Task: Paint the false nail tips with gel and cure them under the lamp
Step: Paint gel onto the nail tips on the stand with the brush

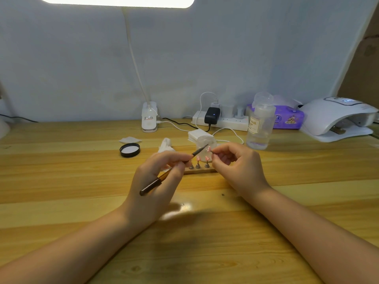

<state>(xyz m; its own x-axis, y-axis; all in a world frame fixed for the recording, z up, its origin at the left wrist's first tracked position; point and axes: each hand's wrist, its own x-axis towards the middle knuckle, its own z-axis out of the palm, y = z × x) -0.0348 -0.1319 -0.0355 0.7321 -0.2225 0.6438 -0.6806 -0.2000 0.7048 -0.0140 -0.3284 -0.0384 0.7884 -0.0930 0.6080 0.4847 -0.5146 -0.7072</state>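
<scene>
My left hand (158, 177) grips a thin dark gel brush (174, 170), its tip pointing up and right toward a pink nail tip (209, 149). My right hand (235, 165) pinches the small stand of that pink tip and holds it lifted just in front of the brush tip. Below, on a small wooden holder (202, 171), stand two more pink nail tips (202, 159) on metal stands. The white curing lamp (336, 117) sits at the far right of the wooden table (82, 181), its opening facing left and toward me.
A black jar lid (129, 149) lies to the left, a crumpled tissue (166, 145) behind my left hand. A clear pump bottle (259, 128), a small clear jar (205, 147), cotton pads (198, 134), a power strip (221, 119), a purple wipes pack (287, 117) and a clip lamp base (149, 117) stand behind.
</scene>
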